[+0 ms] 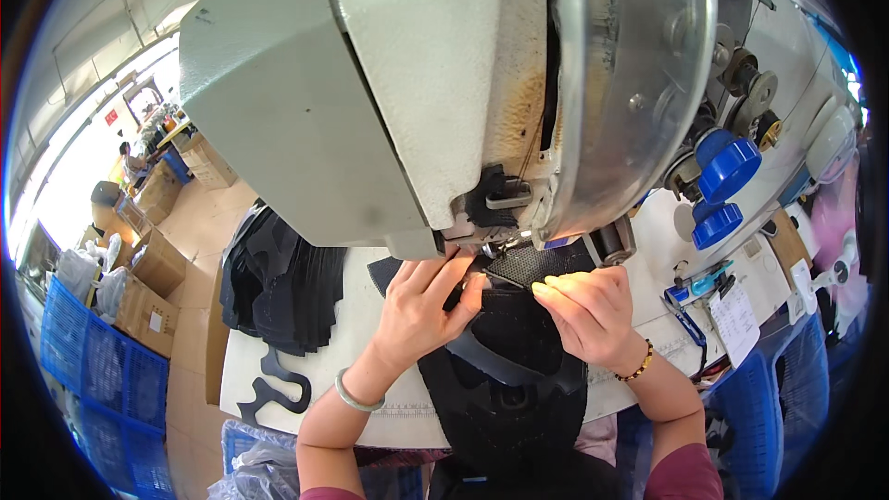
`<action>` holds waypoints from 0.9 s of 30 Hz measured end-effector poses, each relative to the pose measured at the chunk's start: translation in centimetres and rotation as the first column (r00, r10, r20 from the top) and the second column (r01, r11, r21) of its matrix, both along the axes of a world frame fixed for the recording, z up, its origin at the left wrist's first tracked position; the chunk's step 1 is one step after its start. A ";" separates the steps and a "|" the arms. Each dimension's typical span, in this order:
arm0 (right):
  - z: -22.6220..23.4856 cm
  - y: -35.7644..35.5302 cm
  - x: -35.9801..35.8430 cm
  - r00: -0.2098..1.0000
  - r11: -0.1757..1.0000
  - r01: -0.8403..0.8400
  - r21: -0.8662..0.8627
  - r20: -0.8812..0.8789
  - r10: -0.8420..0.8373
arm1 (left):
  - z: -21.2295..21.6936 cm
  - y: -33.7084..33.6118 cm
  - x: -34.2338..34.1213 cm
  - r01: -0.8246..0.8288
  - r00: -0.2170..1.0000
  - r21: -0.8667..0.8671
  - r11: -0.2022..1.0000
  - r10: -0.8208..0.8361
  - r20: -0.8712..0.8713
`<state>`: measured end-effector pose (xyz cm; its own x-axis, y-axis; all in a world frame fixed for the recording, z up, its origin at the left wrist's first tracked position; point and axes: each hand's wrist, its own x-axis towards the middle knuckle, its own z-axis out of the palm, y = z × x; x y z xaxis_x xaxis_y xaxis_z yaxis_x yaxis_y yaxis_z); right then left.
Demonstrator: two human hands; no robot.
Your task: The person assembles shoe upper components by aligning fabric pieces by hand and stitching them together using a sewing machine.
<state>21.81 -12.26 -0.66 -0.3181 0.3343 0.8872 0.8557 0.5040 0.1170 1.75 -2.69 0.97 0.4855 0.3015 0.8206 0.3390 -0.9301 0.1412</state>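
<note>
A black fabric piece (509, 412) with cut-out shapes hangs over the table's front edge toward me. A grey mesh patch (519, 268) lies at its far end, under the needle area of a large grey-green sewing machine (407, 65). My left hand (421, 306) is bent over the black fabric just left of the needle area, thumb and forefinger closing on it. On the other side, my right hand (593, 315) pinches the edge of the work beside the mesh, fingertips together. The machine head hides the needle and part of the left fingertips.
A thick stack of black cut pieces (282, 282) stands at the left of the white table (389, 407), near a loose curved black piece (273, 389). Blue-handled snips (685, 319) and a paper sheet (734, 322) lie right. Blue crates (102, 361) and cardboard boxes (148, 315) stand left.
</note>
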 end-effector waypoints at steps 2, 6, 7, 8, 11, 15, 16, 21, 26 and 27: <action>0.0 -0.2 -0.1 1.000 1.000 0.012 -0.005 0.005 -0.012 | 0.1 0.0 0.1 0.003 1.000 0.007 1.000 -0.003 0.009; 0.7 -0.6 -0.9 0.997 0.997 0.077 0.006 0.004 -0.077 | 0.2 -0.1 0.0 -0.001 1.000 0.015 1.000 0.001 0.002; 1.1 -1.0 -1.5 0.993 0.992 0.121 0.015 0.004 -0.121 | 0.1 -0.1 0.0 -0.002 1.000 0.009 1.000 0.002 0.003; 1.2 -1.8 -2.5 0.989 0.986 0.151 -0.067 -0.004 -0.151 | 0.1 -0.2 -0.1 0.006 1.000 0.001 1.000 -0.006 0.013; 1.9 -3.8 -5.6 0.981 0.911 0.190 -0.366 0.026 -0.194 | 0.2 -0.3 -0.2 0.045 0.997 -0.081 0.996 -0.039 0.065; 0.1 -3.4 -6.3 0.954 0.836 0.298 -0.461 0.139 -0.264 | 0.6 -0.5 -0.8 0.115 0.989 -0.335 0.935 -0.076 0.127; -0.1 -3.2 -6.0 0.931 0.846 0.359 -0.395 0.211 -0.297 | 0.2 -0.2 -1.1 0.222 0.967 -0.331 0.917 -0.164 0.195; 0.6 -2.6 -3.9 0.992 0.927 0.124 -0.355 0.059 -0.110 | -1.5 0.4 -3.3 0.508 0.859 0.000 0.861 -0.506 0.072; 3.1 -1.4 -2.4 0.998 0.936 0.055 -0.347 0.030 -0.048 | 0.0 -1.5 -3.0 0.136 0.969 0.189 0.972 -0.091 -0.231; 3.1 -0.7 -1.9 0.998 0.938 0.059 -0.341 0.029 -0.052 | 0.5 -1.8 -2.7 0.077 0.976 0.191 0.979 -0.035 -0.214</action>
<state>19.94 -12.93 2.39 -0.3060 0.6339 0.7103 0.8829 0.4680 -0.0373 -0.95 -4.46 1.46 0.6632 0.1115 0.7401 0.2879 -0.9508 -0.1147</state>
